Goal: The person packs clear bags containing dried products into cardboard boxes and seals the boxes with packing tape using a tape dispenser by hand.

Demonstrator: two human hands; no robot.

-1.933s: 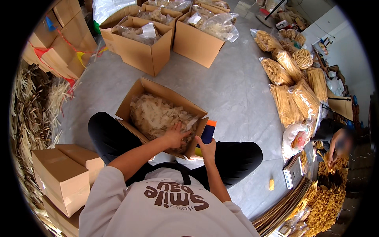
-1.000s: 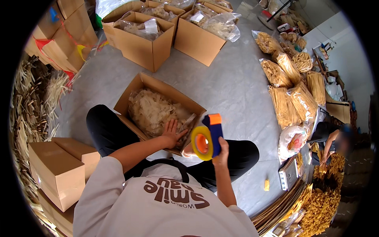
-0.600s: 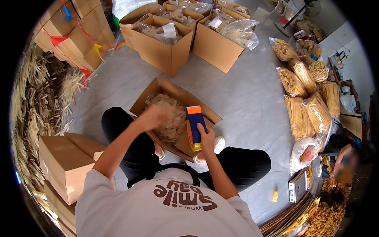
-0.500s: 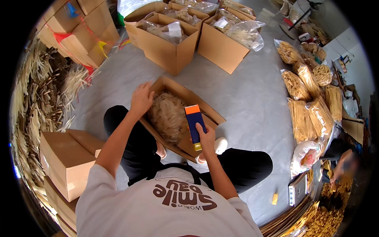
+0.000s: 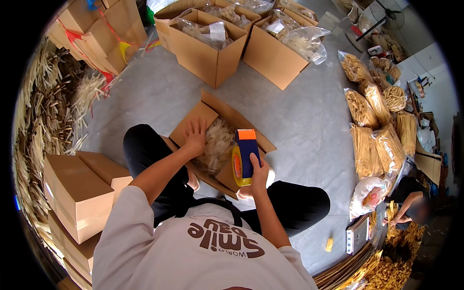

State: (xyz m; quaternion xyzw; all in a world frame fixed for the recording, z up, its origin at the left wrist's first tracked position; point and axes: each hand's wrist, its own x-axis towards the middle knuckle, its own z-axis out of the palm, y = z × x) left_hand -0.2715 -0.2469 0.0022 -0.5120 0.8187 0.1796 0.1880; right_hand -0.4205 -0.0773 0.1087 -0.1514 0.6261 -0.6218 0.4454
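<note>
Between my feet stands an open cardboard box filled with pale, dried strip-like pieces. My left hand lies with spread fingers on a flap at the box's left end, which is folded inward over part of the contents. In my right hand is a tape dispenser, dark blue with an orange front and a yellow roll showing at its side. It is held above the right part of the box, where another flap lies partly over the contents.
Open cartons with plastic-bagged goods stand ahead. Closed cartons are stacked at my left, beside heaped dry strips. Bagged yellowish sticks line the right side. A scale lies near another person handling strips.
My left hand has come down and right, and the box's left flap is now folded inward under it. My right hand has turned the tape dispenser, so its yellow roll shows.
</note>
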